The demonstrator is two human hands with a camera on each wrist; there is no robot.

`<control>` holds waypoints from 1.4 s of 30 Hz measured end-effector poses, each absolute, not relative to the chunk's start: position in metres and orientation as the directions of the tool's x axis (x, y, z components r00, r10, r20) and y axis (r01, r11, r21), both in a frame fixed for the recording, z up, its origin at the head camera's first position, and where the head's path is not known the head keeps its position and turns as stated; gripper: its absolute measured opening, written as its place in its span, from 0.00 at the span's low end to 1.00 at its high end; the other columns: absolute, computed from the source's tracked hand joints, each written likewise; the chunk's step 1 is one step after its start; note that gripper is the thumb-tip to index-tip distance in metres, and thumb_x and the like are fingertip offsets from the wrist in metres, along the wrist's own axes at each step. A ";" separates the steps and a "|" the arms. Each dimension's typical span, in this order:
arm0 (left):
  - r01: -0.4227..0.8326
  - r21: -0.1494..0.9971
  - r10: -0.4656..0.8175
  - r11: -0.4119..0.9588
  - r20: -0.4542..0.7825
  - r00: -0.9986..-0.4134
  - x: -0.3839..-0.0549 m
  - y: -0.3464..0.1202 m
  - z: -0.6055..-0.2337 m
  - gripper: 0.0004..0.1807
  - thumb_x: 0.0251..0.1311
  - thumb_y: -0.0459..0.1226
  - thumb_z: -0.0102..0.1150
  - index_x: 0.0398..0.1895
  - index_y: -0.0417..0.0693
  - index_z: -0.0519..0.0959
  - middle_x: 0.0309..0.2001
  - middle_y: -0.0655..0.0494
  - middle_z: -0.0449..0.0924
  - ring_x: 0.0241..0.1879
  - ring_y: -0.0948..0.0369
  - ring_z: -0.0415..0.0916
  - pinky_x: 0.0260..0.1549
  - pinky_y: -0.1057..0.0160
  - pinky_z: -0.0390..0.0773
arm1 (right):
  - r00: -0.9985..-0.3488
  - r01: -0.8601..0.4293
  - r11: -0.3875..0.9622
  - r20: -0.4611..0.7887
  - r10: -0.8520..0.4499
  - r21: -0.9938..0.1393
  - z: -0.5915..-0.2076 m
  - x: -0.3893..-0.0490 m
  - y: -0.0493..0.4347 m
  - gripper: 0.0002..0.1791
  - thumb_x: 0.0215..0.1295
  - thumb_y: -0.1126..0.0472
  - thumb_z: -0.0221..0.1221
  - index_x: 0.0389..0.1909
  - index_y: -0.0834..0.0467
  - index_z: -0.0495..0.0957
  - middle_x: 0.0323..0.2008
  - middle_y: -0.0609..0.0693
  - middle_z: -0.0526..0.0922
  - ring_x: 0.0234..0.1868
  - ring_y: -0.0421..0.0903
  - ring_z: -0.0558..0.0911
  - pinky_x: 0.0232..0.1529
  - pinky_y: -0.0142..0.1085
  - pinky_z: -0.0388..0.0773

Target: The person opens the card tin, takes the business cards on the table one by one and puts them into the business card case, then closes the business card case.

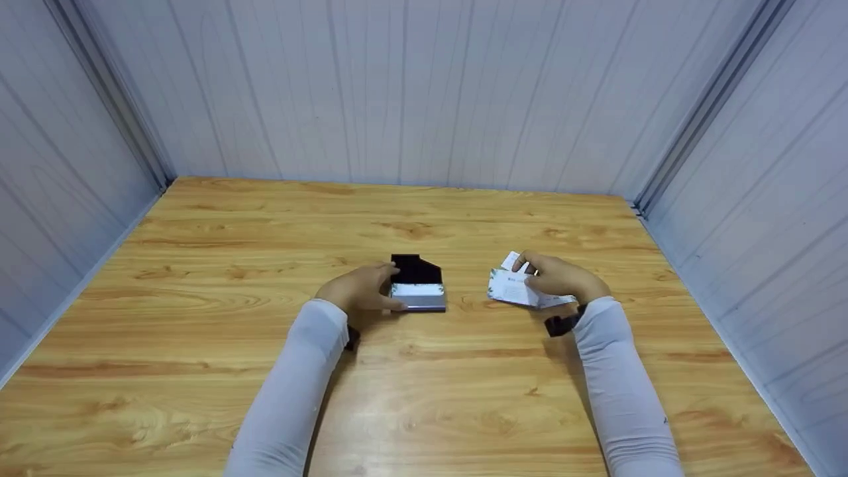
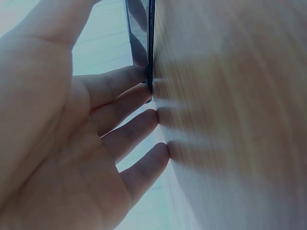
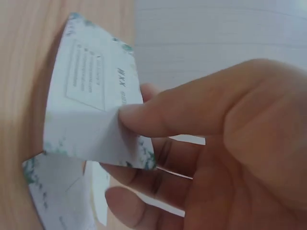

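- Black angular card holder (image 1: 416, 270) sits mid-way across the wood-grain surface (image 1: 464, 377); left hand (image 1: 358, 289) pinches its left end, thumb in front, fingers behind, probably just to steady it
- Right hand (image 1: 563, 277) pinches a white leaf-printed card (image 3: 79, 96), thumb on its face, which is likely why it bows
- Count: one holder, one card clearly pinched, at least two other white cards (image 3: 60, 191) by it; can't tell how many in the holder's white stack (image 1: 419, 290)
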State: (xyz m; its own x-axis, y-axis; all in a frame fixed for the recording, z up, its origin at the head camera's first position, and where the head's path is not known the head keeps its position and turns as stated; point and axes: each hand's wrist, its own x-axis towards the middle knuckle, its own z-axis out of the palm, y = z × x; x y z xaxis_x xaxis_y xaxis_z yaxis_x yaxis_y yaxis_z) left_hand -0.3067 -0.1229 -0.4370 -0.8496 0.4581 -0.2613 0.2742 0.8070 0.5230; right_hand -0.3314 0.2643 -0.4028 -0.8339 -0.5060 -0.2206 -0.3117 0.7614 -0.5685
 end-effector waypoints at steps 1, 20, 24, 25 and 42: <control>0.275 0.526 0.460 0.805 -0.259 -0.850 -0.307 -0.123 -0.437 0.49 0.62 0.57 0.65 0.80 0.48 0.54 0.78 0.48 0.52 0.76 0.50 0.50 0.71 0.48 0.56 | -0.834 -0.320 0.755 -0.208 -0.511 -0.572 -0.402 -0.332 0.264 0.15 0.71 0.69 0.49 0.57 0.61 0.72 0.47 0.60 0.76 0.40 0.51 0.73 0.40 0.42 0.71; 0.257 0.521 0.439 0.814 -0.260 -0.860 -0.304 -0.124 -0.438 0.49 0.62 0.57 0.65 0.80 0.48 0.55 0.78 0.47 0.52 0.76 0.48 0.49 0.71 0.47 0.55 | -0.859 -0.420 0.646 0.051 -0.509 -0.638 -0.405 -0.332 0.246 0.11 0.75 0.56 0.58 0.53 0.50 0.82 0.44 0.49 0.83 0.46 0.49 0.80 0.48 0.48 0.78; 0.254 0.526 0.438 0.811 -0.259 -0.861 -0.303 -0.124 -0.437 0.49 0.62 0.56 0.65 0.80 0.48 0.55 0.78 0.47 0.52 0.76 0.49 0.49 0.71 0.47 0.55 | -0.852 -0.449 0.625 0.097 -0.514 -0.638 -0.409 -0.334 0.237 0.10 0.74 0.57 0.59 0.52 0.51 0.83 0.43 0.48 0.83 0.44 0.48 0.80 0.45 0.46 0.78; 0.256 0.527 0.440 0.810 -0.258 -0.860 -0.303 -0.124 -0.437 0.48 0.62 0.56 0.65 0.80 0.48 0.55 0.78 0.47 0.52 0.76 0.48 0.49 0.71 0.47 0.55 | -0.849 -0.458 0.620 0.106 -0.518 -0.637 -0.410 -0.334 0.234 0.11 0.74 0.57 0.59 0.52 0.51 0.83 0.43 0.49 0.83 0.44 0.48 0.80 0.45 0.46 0.78; 0.228 0.528 0.422 0.818 -0.281 -0.862 -0.304 -0.121 -0.436 0.49 0.63 0.56 0.65 0.80 0.50 0.53 0.78 0.48 0.52 0.76 0.49 0.50 0.70 0.45 0.57 | -0.802 -0.582 0.557 0.303 -0.515 -0.593 -0.421 -0.330 0.189 0.12 0.71 0.69 0.59 0.50 0.58 0.85 0.45 0.51 0.85 0.42 0.47 0.83 0.43 0.40 0.83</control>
